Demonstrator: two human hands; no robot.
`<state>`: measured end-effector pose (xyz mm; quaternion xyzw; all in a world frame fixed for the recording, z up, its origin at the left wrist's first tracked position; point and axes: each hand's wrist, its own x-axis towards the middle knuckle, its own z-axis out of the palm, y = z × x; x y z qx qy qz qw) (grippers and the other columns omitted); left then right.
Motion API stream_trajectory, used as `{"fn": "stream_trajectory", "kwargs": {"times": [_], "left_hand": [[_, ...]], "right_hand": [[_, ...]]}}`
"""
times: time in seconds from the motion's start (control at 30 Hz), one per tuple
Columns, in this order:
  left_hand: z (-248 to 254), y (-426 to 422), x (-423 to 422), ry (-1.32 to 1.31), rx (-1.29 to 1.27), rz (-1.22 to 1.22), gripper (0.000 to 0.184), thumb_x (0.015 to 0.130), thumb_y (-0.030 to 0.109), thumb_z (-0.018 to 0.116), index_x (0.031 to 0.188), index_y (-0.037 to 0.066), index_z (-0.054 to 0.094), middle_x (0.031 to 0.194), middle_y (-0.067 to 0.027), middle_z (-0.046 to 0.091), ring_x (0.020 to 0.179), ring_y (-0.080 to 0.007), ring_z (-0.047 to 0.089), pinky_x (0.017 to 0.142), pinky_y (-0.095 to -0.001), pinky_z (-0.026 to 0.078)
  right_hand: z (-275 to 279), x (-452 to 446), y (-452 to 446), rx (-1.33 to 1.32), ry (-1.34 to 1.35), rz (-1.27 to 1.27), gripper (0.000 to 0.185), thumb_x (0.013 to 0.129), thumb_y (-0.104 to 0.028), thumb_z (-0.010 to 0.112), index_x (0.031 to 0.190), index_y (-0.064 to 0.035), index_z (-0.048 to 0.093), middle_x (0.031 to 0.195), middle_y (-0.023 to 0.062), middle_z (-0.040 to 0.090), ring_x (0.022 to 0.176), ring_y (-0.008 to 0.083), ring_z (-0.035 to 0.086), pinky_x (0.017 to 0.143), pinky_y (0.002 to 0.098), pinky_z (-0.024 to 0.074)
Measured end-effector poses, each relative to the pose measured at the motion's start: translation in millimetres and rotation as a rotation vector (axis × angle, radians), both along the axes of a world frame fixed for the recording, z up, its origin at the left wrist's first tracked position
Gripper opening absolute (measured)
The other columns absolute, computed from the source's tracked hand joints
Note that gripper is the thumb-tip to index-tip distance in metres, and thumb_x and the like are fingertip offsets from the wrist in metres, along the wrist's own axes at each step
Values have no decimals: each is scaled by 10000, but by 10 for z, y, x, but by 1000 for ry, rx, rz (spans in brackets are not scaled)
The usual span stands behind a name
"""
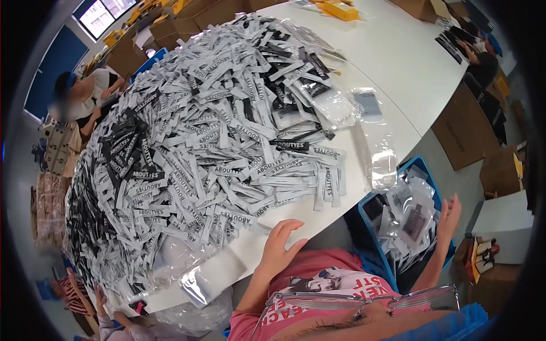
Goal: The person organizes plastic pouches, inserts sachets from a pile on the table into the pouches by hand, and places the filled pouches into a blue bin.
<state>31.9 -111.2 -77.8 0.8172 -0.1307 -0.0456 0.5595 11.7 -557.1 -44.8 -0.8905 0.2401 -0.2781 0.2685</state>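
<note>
My left hand [281, 245] hovers at the front edge of the white table [301, 219], thumb and fingers apart, with nothing in it. Just beyond it lies a large heap of narrow white and black printed sachets [216, 125]. On my right side, my right hand [449, 218] is open with its fingers stretched out, over the rim of a blue bin [364, 224]. Clear plastic bags with packets inside [415, 219] fill this bin. A small pile of white sachets [330, 184] lies at the table's edge between my hands.
Clear plastic bags [375, 145] lie along the table's right edge, and another [197, 282] hangs over the front edge. Cardboard boxes [463, 133] stand to the right. Other people [483, 62] work around the table, at the left and far right.
</note>
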Motion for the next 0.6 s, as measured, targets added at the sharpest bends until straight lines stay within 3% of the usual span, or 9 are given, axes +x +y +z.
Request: {"fn": "stream_trajectory", "kwargs": {"times": [0.03, 0.1, 0.17, 0.2, 0.23, 0.33, 0.43, 0.57, 0.6], "left_hand": [[-13, 16, -14, -1, 10, 12, 364, 802, 95, 674, 1148, 38, 575, 1129, -115, 568, 1006, -238, 565, 892, -322, 440], [-36, 44, -52, -4, 27, 22, 358, 807, 107, 679, 1144, 42, 577, 1135, -115, 569, 1011, -246, 567, 890, -327, 443], [-55, 20, -82, -15, 40, 27, 357, 810, 127, 685, 1141, 46, 579, 1142, -117, 572, 1026, -262, 567, 899, -341, 440], [-37, 20, -95, -49, 72, 11, 356, 811, 135, 686, 1139, 48, 580, 1148, -119, 572, 1033, -272, 566, 903, -348, 438], [-7, 21, -112, -82, 104, -3, 355, 812, 143, 687, 1138, 51, 581, 1154, -121, 572, 1041, -282, 565, 908, -355, 436], [30, 72, -215, -79, 155, 6, 353, 815, 159, 688, 1136, 58, 583, 1154, -124, 578, 1055, -306, 559, 918, -370, 430], [28, 181, -307, -58, 163, 58, 330, 820, 152, 683, 1123, 55, 594, 1123, -118, 596, 1054, -300, 562, 903, -367, 436], [-49, 264, -244, 27, 55, 114, 331, 824, 162, 679, 1127, 56, 594, 1104, -121, 596, 1057, -277, 559, 904, -363, 431], [-58, 261, -201, 60, 17, 126, 337, 827, 172, 677, 1132, 59, 591, 1098, -123, 595, 1060, -271, 556, 908, -365, 426]], "right_hand": [[48, 100, 41, -112, -53, -52, 291, 921, -109, 565, 1194, -7, 564, 1074, 100, 604, 950, 191, 579, 801, 304, 461], [-24, 503, 429, 4, -145, 176, 258, 910, -63, 562, 1163, -13, 581, 1070, 96, 608, 947, 188, 578, 795, 302, 462], [-194, 1002, 1160, 133, -77, 465, 229, 861, 10, 564, 1079, -25, 626, 1027, 92, 634, 914, 192, 611, 815, 296, 480], [-352, 1303, 1502, 321, -150, 785, 196, 831, 30, 583, 1009, -18, 650, 984, 101, 649, 902, 207, 624, 822, 303, 488], [-676, 1642, 1821, 213, -216, 894, 152, 817, 3, 611, 956, -25, 664, 951, 116, 655, 864, 259, 628, 790, 325, 498], [-1099, 2388, 2588, -141, -89, 919, 118, 759, -62, 657, 874, -56, 681, 902, 119, 622, 923, 313, 575, 799, 398, 467], [-1249, 2662, 2766, -172, 96, 938, 137, 726, -77, 687, 862, -62, 678, 898, 120, 616, 932, 320, 556, 817, 409, 452], [-1041, 2441, 2532, -218, -51, 886, 113, 730, -74, 685, 839, -47, 681, 813, 104, 593, 850, 324, 546, 758, 401, 443], [-967, 2308, 2465, -110, -30, 877, 106, 743, -83, 681, 841, -41, 678, 795, 103, 588, 819, 313, 548, 736, 389, 441]]}}
